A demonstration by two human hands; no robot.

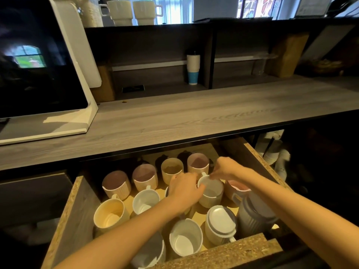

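Inside the drawer (77, 210), our left hand (183, 188) curled round the white mug (211, 193) and our right hand (226, 167) pinched its rim, so a tilted lift risked knocking the pink mug (236, 189) just beside it.

**Open drawer of mugs beneath a wooden counter**

A chipboard-edged drawer (217, 251) holds ribbed mugs: a pink-lined mug (144, 176) towards the back, a cream mug (110, 214) front left, a dark grey mug (254, 212) on the right. Above, a grey wood counter (194, 113) bears a white-framed screen (38, 61). A stack of paper cups (193, 68) stands in a niche behind.
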